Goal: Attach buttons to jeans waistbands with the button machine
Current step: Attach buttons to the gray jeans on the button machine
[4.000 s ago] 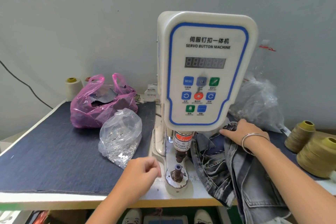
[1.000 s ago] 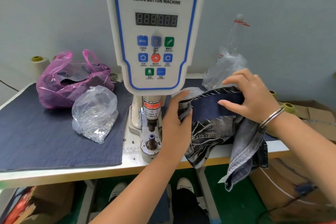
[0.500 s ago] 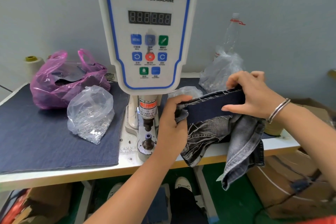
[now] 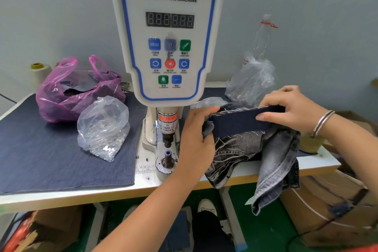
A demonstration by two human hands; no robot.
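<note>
A white servo button machine (image 4: 166,32) stands mid-table, its punch (image 4: 167,141) above the lower die post (image 4: 167,156). Grey washed jeans (image 4: 272,161) hang over the table's front edge to the right of the die. Their dark blue waistband (image 4: 239,124) is stretched level between my hands. My left hand (image 4: 196,139) grips the band's left end just right of the die. My right hand (image 4: 294,106), a bangle on its wrist, pinches the band's right part. A clear bag of silver buttons (image 4: 102,131) lies left of the machine.
A dark denim mat (image 4: 41,149) covers the table's left half. On it sits a pink bag (image 4: 77,92), with a thread cone (image 4: 38,71) behind. A second clear bag and an empty bottle (image 4: 261,39) stand at back right. Cardboard boxes (image 4: 327,206) sit under the table's right end.
Since four seconds ago both hands picked up the jeans and spread the waistband. In the last second the band has come slightly closer to the die; the view has shifted.
</note>
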